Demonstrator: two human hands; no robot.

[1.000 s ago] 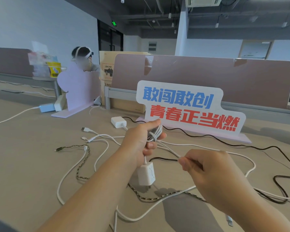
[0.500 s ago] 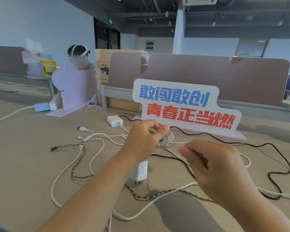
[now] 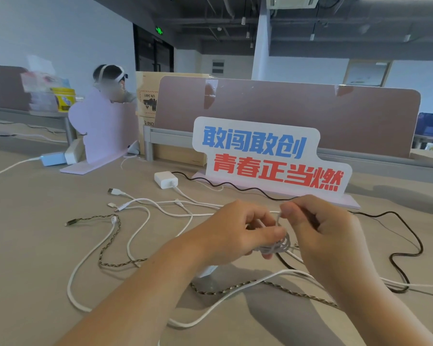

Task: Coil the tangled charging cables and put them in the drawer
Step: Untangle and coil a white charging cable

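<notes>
My left hand (image 3: pixel 238 231) grips a small coil of white cable (image 3: pixel 276 247) above the desk. Its white charger block (image 3: pixel 206 270) hangs under my left wrist, mostly hidden. My right hand (image 3: pixel 318 226) pinches the free end of that white cable right beside the coil. Loose cables lie tangled on the tan desk (image 3: pixel 30 240): a long white cable (image 3: pixel 93 255), a braided cable (image 3: pixel 108 236) and a black cable (image 3: pixel 408 248). A second white charger (image 3: pixel 165 179) sits further back. No drawer is in view.
A standing sign with blue and red characters (image 3: pixel 270 156) is behind my hands, in front of a brown desk divider (image 3: pixel 285 113). A lilac sign (image 3: pixel 105 131) and a pale blue adapter (image 3: pixel 51 158) stand at the left. A person sits behind the lilac sign.
My right hand has come up and left to meet the left hand, bringing the cable end to the coil. The coil has grown tighter and the charger has slipped under my left wrist.
</notes>
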